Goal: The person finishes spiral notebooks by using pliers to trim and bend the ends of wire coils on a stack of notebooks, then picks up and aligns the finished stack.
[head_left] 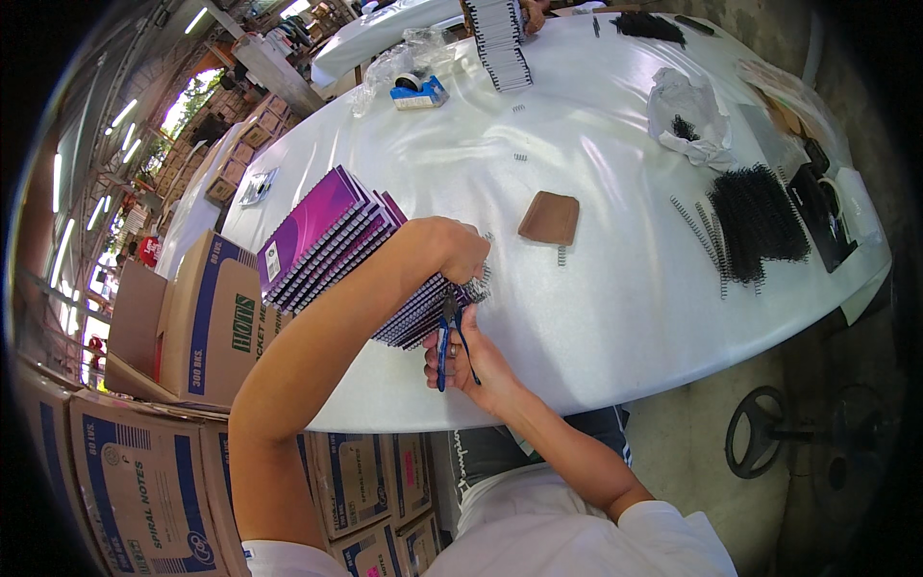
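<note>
My right hand (487,367) is wrapped around a pair of pliers (445,348) with blue handles. The plier jaws reach up to the right end of a stack of purple spiral notebooks (317,219), whose dark wire bindings face me. Reaching across that stack, my left hand (463,252) is closed just above the jaws. What its fingers pinch is hidden. Between my two hands lies a small tangle of wire coil (481,287), at the end of the stack.
A brown pad (550,218) lies right of my hands on the white-covered table (615,317). Black binding coils (760,221) are heaped at the right, near a white plastic bag (687,115). A tape dispenser (418,93) and another person's hand (533,15) are farther back. Cartons (207,317) stand left.
</note>
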Demonstrator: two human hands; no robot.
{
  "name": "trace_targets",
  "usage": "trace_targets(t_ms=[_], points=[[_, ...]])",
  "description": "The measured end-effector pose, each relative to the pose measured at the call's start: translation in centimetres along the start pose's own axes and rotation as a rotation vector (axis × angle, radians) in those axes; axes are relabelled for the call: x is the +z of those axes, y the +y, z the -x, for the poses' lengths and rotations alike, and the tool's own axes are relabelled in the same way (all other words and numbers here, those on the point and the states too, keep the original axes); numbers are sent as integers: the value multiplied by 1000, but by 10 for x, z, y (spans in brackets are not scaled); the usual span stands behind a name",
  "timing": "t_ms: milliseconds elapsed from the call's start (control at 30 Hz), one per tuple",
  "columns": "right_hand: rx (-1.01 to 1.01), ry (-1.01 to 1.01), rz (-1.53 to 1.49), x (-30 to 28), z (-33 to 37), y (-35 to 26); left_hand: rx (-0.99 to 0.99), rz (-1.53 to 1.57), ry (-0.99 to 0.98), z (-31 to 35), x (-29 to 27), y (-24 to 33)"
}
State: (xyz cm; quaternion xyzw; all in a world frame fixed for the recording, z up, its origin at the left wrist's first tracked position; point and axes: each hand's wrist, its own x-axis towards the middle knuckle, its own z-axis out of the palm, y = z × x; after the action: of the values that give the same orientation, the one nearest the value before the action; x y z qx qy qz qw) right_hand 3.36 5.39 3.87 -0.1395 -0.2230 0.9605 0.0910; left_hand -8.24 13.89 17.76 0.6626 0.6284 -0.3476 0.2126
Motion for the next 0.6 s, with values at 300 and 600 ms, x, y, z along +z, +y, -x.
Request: trace_targets(t_ms=[300, 600], points=[[0, -1, -24, -1, -1, 2, 30, -26, 14, -8, 11, -4], [53, -20, -104, -4, -3, 1, 22, 37, 21, -9, 17, -8]])
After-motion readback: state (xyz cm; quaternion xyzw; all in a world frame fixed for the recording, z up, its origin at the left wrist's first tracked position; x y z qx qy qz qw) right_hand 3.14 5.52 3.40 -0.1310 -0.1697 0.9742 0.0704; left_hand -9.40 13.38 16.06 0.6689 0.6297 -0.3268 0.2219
